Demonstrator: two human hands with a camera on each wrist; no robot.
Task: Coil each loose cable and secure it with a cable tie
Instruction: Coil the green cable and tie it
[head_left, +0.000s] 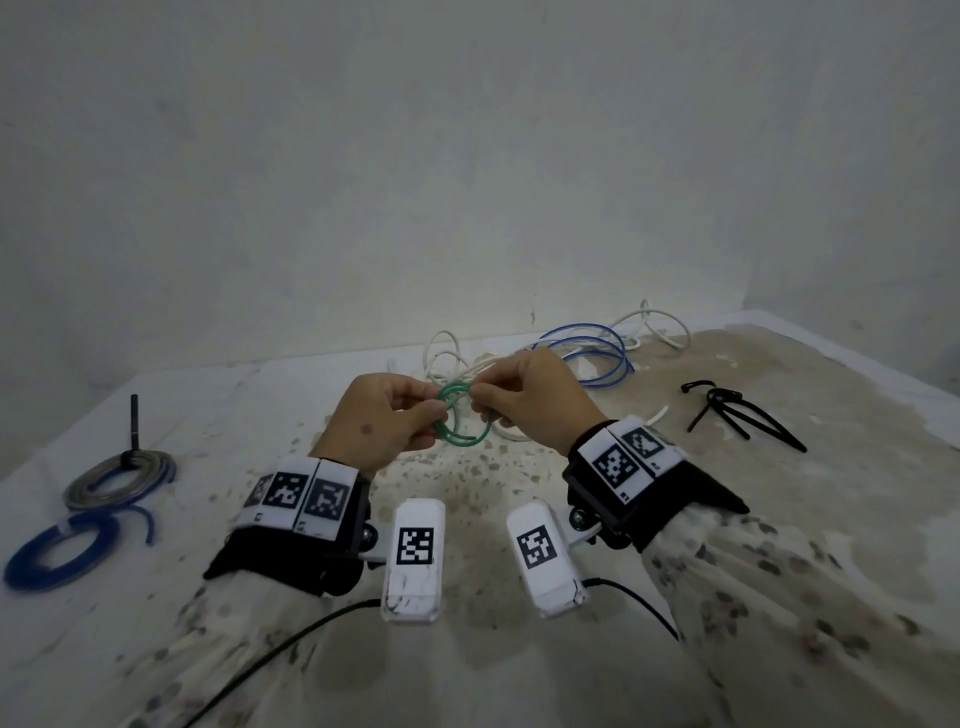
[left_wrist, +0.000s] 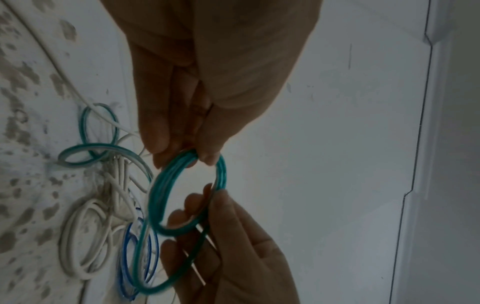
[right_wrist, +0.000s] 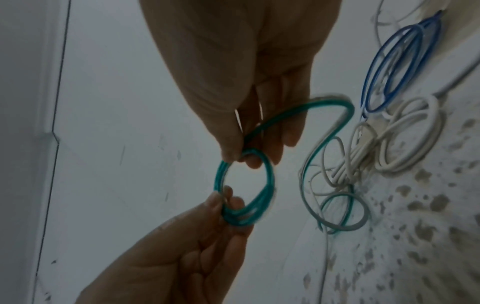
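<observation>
— Your left hand (head_left: 382, 415) and right hand (head_left: 524, 397): what are the fingers doing?
— Both pinch the green cable (head_left: 460, 423) coil above the bench (head_left: 519, 483).
— Beyond you?
— Loose white cable (head_left: 452, 358), blue cable (head_left: 597, 353), black cable ties (head_left: 737, 410).

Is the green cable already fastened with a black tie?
No: the green cable is bare between both hands, and the black ties lie on the table.
</observation>
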